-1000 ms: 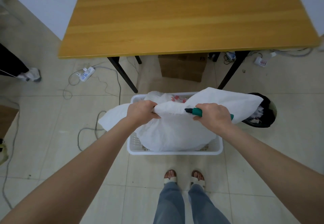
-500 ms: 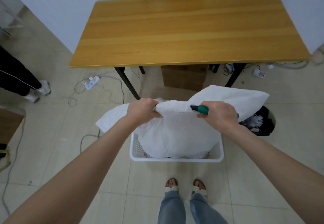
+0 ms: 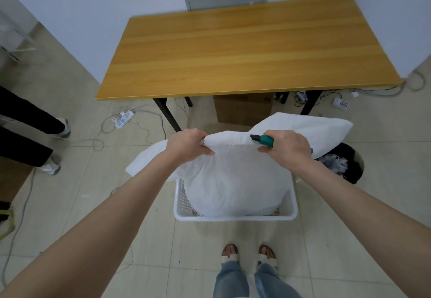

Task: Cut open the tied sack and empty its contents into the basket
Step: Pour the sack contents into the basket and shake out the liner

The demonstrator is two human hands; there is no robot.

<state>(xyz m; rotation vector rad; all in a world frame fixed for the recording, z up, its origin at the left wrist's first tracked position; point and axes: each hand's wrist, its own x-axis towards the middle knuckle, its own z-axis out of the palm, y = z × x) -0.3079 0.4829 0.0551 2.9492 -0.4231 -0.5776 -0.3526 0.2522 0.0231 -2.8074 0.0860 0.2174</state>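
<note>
A: Where's the sack [image 3: 233, 181]?
B: Hanging below your hands, over the basket [image 3: 235, 217]. Your left hand [image 3: 189, 145] grips its top; your right hand [image 3: 288, 148] grips it plus a cutter [image 3: 262, 139].

so the sack [image 3: 235, 181] sits in the basket [image 3: 235, 217] on the floor, right in front of the person's feet; table [image 3: 245, 48] behind it; box [image 3: 242, 111] under the table; bin [image 3: 349, 164] just right of the basket; power strip [image 3: 123, 118] off left
</note>
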